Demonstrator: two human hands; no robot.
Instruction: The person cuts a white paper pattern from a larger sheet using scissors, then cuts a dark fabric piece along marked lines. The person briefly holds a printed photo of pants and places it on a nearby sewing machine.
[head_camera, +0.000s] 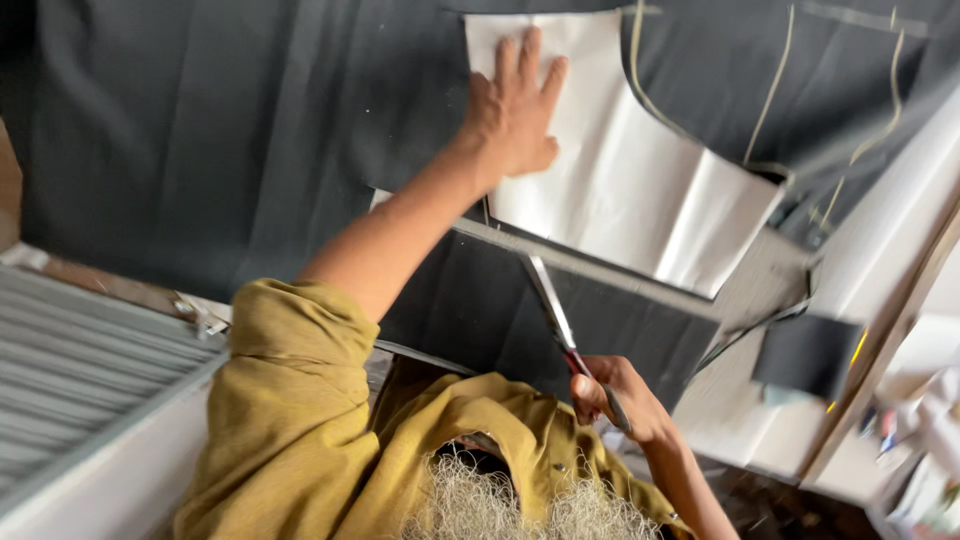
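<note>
Cutting is underway: the left hand (512, 110) is pressing flat on the white paper pattern (620, 170) over dark fabric (200, 130), while beside that pattern the right hand (615, 400) is gripping scissors (555, 315), likely needing steady advance.

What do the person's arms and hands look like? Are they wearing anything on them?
Both hands, the left hand and the right hand, are bare, with no gloves. The left arm has a mustard-yellow sleeve rolled up above the elbow, part of a buttoned shirt. The right forearm is bare too.
</note>
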